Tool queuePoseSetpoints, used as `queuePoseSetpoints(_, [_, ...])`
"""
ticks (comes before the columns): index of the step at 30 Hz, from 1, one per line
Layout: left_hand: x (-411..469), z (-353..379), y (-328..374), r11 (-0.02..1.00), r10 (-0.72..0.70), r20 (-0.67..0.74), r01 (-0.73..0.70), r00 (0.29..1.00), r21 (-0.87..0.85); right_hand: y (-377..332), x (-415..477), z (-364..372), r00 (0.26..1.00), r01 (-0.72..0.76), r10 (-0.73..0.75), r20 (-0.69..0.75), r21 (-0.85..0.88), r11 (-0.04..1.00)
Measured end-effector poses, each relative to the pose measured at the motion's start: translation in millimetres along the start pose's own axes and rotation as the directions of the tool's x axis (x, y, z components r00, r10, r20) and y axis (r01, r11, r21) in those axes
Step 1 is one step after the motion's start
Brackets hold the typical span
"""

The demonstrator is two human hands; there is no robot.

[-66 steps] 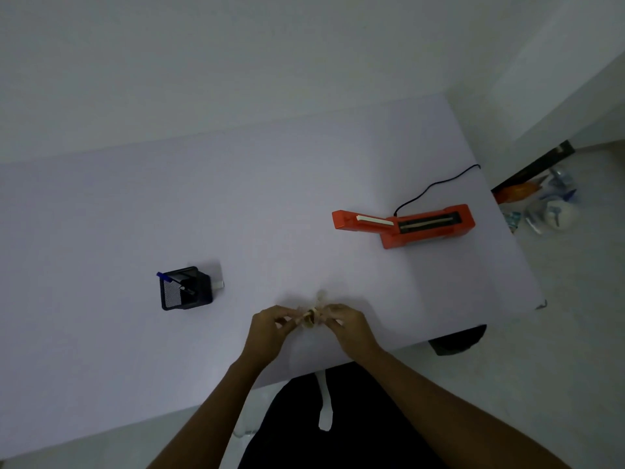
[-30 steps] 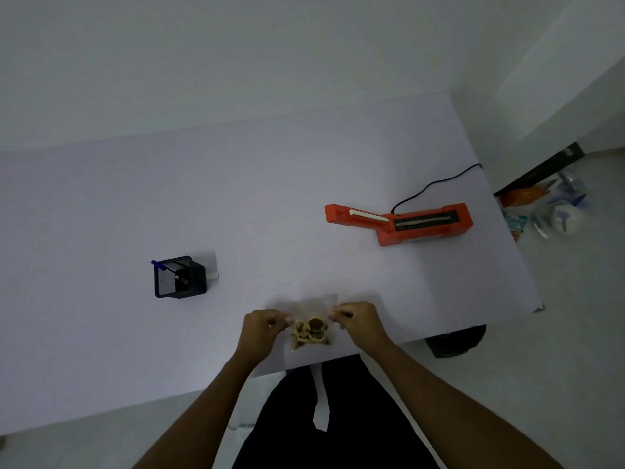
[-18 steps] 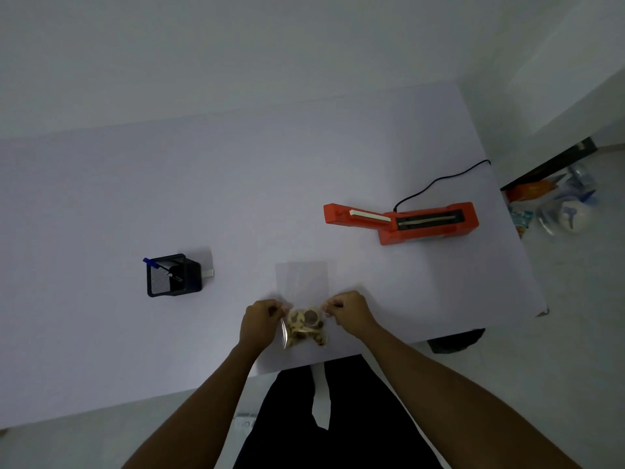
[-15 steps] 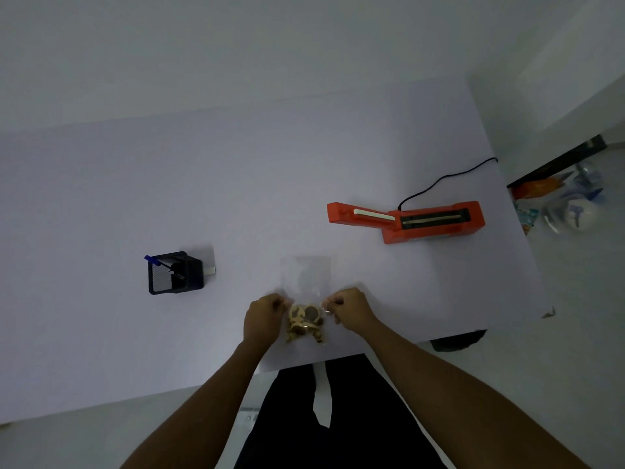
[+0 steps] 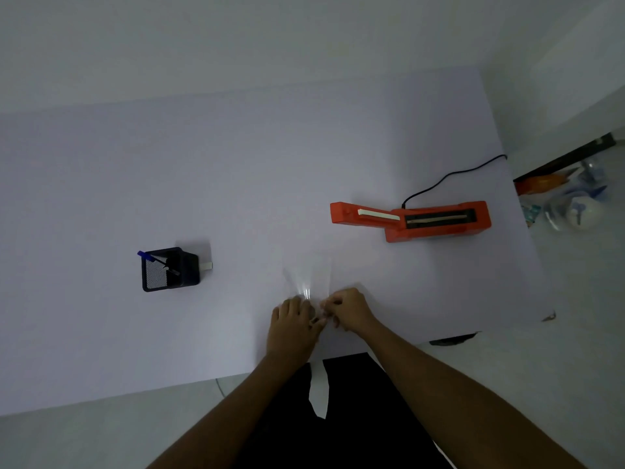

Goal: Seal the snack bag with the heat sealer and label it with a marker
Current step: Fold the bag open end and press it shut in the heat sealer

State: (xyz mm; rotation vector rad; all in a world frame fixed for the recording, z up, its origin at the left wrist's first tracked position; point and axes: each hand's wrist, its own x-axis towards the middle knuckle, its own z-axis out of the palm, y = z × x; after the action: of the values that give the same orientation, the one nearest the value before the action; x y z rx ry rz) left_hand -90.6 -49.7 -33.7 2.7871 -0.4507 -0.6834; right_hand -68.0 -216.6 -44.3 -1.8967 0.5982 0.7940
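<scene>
The clear snack bag [image 5: 309, 274] lies on the white table [image 5: 236, 184] near its front edge, its empty upper part stretching away from me. My left hand [image 5: 292, 321] lies flat over the bag's filled lower end and hides the snacks. My right hand [image 5: 348, 308] pinches the bag's right edge beside it. The orange heat sealer [image 5: 411, 221] sits to the right and farther back, its arm lifted, a black cord running off the table. A black mesh pen holder [image 5: 169, 269] with a blue marker [image 5: 143, 254] stands to the left.
A small white piece [image 5: 205, 265] lies against the holder's right side. The table's right edge drops to a floor with plastic bags and clutter [image 5: 568, 198]. A wall runs behind the table. My dark-clothed lap is below the front edge.
My left hand has moved over the filled part of the bag and now covers the snacks, pressing it flat. The right hand stays on the bag's right edge.
</scene>
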Motion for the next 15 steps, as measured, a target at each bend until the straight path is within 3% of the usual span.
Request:
queuePoseSetpoints(3, [-0.8, -2.1, 1.8, 0.998, 0.02, 0.015, -0.021, 1.0, 0.051, 0.0, 2.3, 0.5, 0.972, -0.011, 0.019, -0.232, 0.034, 0.999])
queuePoseSetpoints(5, [-1.3, -5.5, 3.9, 0.998, 0.019, 0.063, -0.023, 0.998, 0.064, -3.5, 4.0, 0.4, 0.933, 0.013, 0.062, -0.354, 0.206, 0.978])
queuePoseSetpoints(9, [-2.7, -8.3, 11.6, 0.995, -0.028, 0.194, 0.008, 0.981, 0.101, -16.9, 6.2, -0.4, 0.981, 0.042, 0.067, -0.181, 0.539, 0.841])
queuePoseSetpoints(15, [-4.2, -4.5, 6.9, 0.994, -0.014, 0.22, -0.01, 0.975, 0.11, -25.8, 6.0, 12.5, 0.99, -0.118, 0.035, 0.134, 0.685, 0.719])
